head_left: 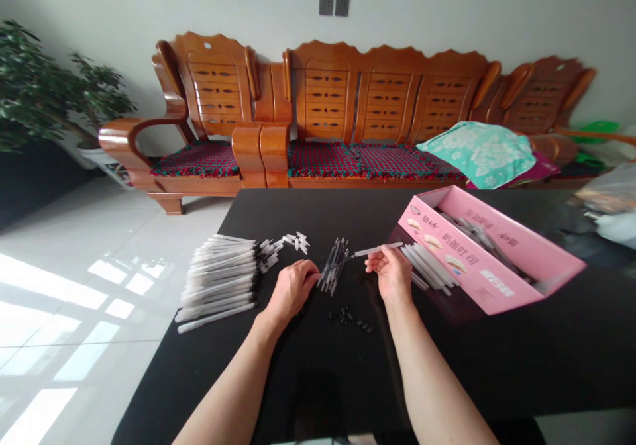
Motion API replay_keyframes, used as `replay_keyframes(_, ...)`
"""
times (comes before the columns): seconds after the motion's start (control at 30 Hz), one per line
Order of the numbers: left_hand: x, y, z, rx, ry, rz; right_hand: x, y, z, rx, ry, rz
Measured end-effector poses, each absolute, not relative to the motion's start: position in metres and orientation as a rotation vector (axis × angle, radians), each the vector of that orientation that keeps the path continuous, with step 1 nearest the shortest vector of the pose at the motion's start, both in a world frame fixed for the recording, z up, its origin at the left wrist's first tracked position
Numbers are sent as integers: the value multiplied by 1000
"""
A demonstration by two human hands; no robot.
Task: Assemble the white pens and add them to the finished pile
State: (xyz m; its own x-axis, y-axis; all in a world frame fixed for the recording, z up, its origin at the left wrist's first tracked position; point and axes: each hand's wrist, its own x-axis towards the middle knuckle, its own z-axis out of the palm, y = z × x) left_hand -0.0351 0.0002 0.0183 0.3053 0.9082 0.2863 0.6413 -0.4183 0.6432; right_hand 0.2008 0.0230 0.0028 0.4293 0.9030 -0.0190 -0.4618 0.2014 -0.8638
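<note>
My right hand (392, 273) pinches a white pen barrel (380, 249) with a thin refill sticking out of its left end, held level above the black table (318, 365). My left hand (293, 286) rests on the table with fingers curled, fingertips at a small bundle of dark refills (334, 265). A big stack of white assembled pens (218, 279) lies to the left. Loose white caps (293, 241) sit beyond it. More white barrels (427, 266) lie by my right hand. Small black plugs (350, 318) are scattered between my wrists.
An open pink cardboard box (491, 259) with more pen parts lies on the table's right. A wooden sofa and armchair (348, 114) stand behind the table, with a teal cloth (479, 150) on the seat. A potted plant (40, 94) stands at far left; plastic bags lie at far right.
</note>
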Motion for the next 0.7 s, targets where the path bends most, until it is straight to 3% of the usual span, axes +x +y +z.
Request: replay_keyframes(0.7, -34, -2, 22, 2141, 1325, 988, 202, 23, 5, -1002, -533, 1042)
